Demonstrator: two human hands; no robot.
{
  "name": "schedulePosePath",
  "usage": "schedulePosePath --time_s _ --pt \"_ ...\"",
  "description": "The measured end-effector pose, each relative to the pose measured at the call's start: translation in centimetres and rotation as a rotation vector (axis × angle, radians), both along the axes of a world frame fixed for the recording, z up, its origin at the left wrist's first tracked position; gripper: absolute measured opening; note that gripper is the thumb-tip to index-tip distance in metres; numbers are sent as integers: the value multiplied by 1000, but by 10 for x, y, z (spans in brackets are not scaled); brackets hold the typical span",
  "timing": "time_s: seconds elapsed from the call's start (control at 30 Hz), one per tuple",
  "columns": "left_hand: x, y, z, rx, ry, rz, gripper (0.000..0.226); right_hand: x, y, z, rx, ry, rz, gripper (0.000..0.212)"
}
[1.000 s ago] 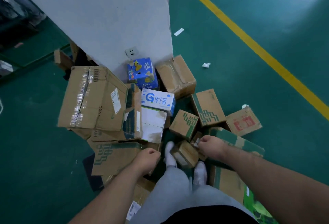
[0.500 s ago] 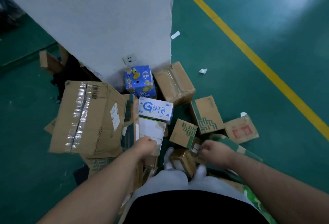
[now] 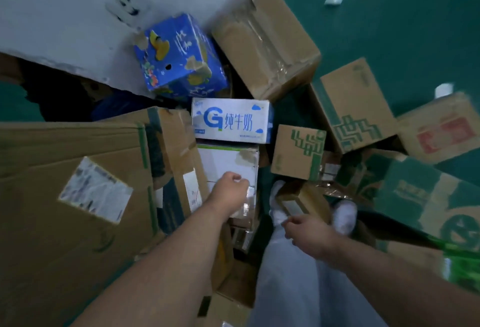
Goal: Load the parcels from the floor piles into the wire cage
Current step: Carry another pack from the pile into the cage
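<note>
Down in the floor (image 3: 389,28) pile, the left hand (image 3: 230,190) lies curled on the white box (image 3: 226,163) below the milk carton (image 3: 231,121); any grip cannot be told. The right hand (image 3: 309,234) hangs released just beside a small brown box (image 3: 298,200).

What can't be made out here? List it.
Head view only:
Wire cage: outside the frame.
Left hand on the white box: its knuckles hide any grip.
Right hand by the small brown box: fingertips hidden, contact unclear.
Shipping label on the large carton: print too blurred to read.
</note>
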State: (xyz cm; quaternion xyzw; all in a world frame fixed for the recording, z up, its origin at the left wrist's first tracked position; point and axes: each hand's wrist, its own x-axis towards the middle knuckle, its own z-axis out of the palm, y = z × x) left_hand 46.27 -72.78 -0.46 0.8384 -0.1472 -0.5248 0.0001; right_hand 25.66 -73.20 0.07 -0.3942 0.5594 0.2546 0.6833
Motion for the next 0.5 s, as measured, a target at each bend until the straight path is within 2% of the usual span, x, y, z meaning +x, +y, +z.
schedulePosePath --time_s 0.1,0.23,0.5 --pt "33 -22 -57 -13 -102 3 43 35 -7 -60 12 -14 -78 22" --pt "76 -25 -112 6 -276 127 55 74 -19 -118 -6 -8 -156 42" --pt "98 -5 -137 -100 -492 324 50 96 -39 -148 -21 -27 -159 63"
